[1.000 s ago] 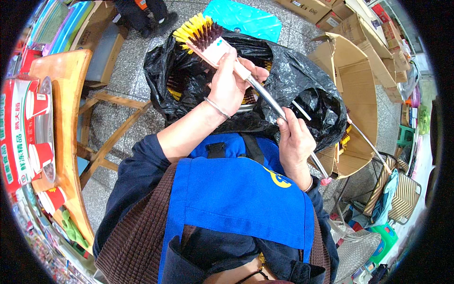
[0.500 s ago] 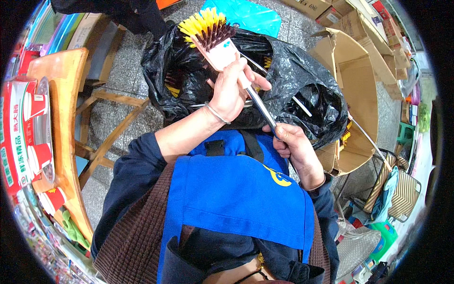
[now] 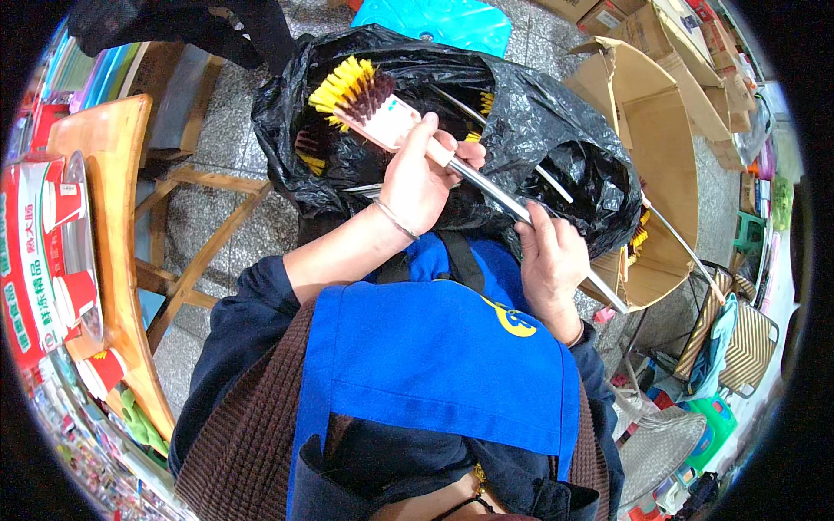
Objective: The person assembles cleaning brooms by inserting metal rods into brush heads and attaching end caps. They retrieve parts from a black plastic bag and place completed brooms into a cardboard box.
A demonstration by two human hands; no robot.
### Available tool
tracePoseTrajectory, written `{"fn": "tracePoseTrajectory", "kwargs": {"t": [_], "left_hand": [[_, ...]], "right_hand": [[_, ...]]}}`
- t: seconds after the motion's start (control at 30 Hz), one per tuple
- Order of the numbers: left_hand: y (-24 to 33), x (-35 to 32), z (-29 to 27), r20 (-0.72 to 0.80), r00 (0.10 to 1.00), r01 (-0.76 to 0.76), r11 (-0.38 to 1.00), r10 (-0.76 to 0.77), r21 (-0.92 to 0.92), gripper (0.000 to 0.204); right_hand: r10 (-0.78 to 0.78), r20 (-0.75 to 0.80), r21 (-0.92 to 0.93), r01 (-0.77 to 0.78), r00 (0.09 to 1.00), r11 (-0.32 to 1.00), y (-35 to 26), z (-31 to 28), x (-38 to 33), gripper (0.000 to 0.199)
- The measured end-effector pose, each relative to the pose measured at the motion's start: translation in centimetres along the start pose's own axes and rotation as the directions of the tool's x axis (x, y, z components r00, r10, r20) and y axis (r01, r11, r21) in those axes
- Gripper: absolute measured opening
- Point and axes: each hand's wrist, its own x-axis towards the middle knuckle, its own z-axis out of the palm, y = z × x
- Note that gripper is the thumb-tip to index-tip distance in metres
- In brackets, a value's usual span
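Holds a long brush (image 3: 497, 192) at a slant over an open black bag (image 3: 556, 113), with yellow and brown bristles (image 3: 354, 91) up at the left end. Curls the left hand (image 3: 421, 174) loosely around it, just below the brush head (image 3: 391, 124). Pinches the silver pole (image 3: 606, 293) lower down with the right hand (image 3: 553, 260), nearly closed. Has more brushes (image 3: 310, 161) inside the bag, and an open cardboard box (image 3: 665, 139) just beside it on the right.
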Motion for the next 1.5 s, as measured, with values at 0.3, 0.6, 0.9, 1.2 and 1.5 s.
{"fn": "tracePoseTrajectory", "kwargs": {"t": [0.3,0.6,0.9,1.2,1.5], "left_hand": [[-0.6,-0.6,-0.2,0.106,0.991,-0.096,0.986,0.082,0.136,0.029],[-0.5,-0.8,-0.4,0.141,0.984,-0.138,0.970,0.111,0.200,0.029],[-0.2,-0.8,-0.5,0.182,0.980,-0.127,0.962,0.084,0.243,0.029],[-0.1,-0.8,-0.4,0.218,0.975,-0.104,0.952,0.041,0.288,0.028],[-0.5,-0.4,0.7,0.299,0.954,-0.086,0.942,-0.016,0.324,0.024]], "right_hand": [[0.158,0.137,0.254,-0.189,0.978,0.949,-0.6,0.0,-0.9,0.023],[0.341,0.506,0.517,-0.595,0.792,0.616,-0.4,0.4,-1.9,0.023],[0.183,0.774,0.597,-0.795,0.607,0.112,0.0,0.4,-1.3,0.028],[0.032,0.897,0.443,-0.891,0.442,-0.099,0.8,0.1,-0.8,0.029],[0.006,0.942,0.333,-0.931,0.336,-0.149,1.1,0.1,0.5,0.029]]}}
